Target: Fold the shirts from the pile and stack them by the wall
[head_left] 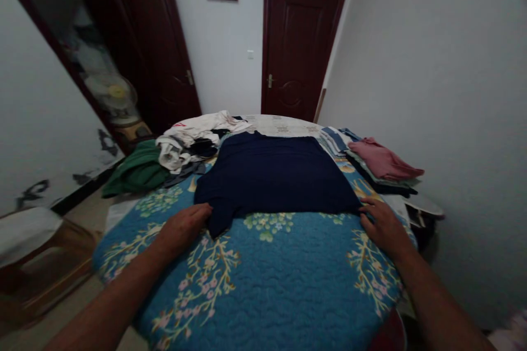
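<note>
A dark navy shirt (280,175) lies spread on a blue floral quilted cover (296,279). Its near edge runs roughly straight, and a short flap like a sleeve sticks out toward me at the near left corner. My left hand (185,230) is closed at that corner, its fingertips pinching the cloth beside the flap. At the near right corner, my right hand (382,225) has its thumb and fingers on the edge of the shirt. The fabric between both hands lies mostly flat, with slight wrinkles.
Rumpled white clothes (177,148) and a green garment (138,170) lie at the left. Folded clothes with a pink one (381,159) on top are stacked at the right, near a striped garment (335,140). A stool (33,230) stands at lower left.
</note>
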The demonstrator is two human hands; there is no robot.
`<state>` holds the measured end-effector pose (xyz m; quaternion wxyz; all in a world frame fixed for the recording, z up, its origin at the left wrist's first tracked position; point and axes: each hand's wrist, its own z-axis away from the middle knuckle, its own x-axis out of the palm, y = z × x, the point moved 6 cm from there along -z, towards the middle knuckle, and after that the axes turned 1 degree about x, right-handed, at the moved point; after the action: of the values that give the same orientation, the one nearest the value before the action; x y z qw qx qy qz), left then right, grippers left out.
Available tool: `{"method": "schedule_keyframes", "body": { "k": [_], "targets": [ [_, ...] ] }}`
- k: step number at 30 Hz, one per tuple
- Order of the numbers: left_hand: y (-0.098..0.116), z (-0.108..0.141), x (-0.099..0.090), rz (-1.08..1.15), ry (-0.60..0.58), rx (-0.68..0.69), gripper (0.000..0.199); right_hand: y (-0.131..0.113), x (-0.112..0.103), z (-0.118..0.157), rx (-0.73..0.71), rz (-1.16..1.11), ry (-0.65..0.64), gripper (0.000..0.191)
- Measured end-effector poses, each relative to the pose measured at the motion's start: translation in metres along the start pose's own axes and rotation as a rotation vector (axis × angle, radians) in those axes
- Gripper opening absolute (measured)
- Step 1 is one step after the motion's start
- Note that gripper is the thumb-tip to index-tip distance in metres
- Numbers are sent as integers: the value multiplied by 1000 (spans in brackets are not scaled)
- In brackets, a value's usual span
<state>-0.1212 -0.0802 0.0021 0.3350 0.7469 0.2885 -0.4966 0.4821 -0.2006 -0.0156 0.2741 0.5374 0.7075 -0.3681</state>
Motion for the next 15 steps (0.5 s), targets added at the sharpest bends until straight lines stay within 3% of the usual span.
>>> {"method": "schedule_keyframes", "body": {
  "k": [7, 11, 15],
  "targets": [
    [9, 3, -15, 199, 102, -119, 40, 11, 2, 2, 132, -20, -2, 27],
    [13, -2, -27, 249, 42, -123, 37, 21, 2, -6, 260, -59, -130, 36],
    [13, -16, -41, 231, -39, -121, 32, 33, -1, -34, 314, -125, -275, 39]
  ]
}}
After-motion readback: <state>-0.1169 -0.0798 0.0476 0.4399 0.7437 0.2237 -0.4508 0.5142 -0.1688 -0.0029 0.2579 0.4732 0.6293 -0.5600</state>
